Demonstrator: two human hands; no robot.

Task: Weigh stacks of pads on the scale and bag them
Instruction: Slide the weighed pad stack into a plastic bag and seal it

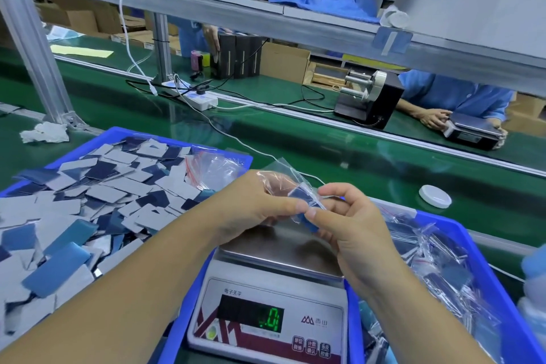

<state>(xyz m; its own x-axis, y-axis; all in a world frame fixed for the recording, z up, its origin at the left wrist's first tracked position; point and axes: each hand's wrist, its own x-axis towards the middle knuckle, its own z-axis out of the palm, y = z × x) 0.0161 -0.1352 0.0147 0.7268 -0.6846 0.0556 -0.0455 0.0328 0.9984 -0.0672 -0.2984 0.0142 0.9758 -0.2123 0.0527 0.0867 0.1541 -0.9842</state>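
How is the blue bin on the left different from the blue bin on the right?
The left bin holds loose pads, grey and blue, heaped in a jumble; the right bin holds pads already sealed in clear bags. The left bin also has a few empty bags at its far corner; the right bin shows none that are plainly empty. Both are blue plastic and flank the scale.

Head-worn view, down over scale [267,298]

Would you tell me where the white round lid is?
The white lid lies on the green belt at right, just beyond the right blue bin.
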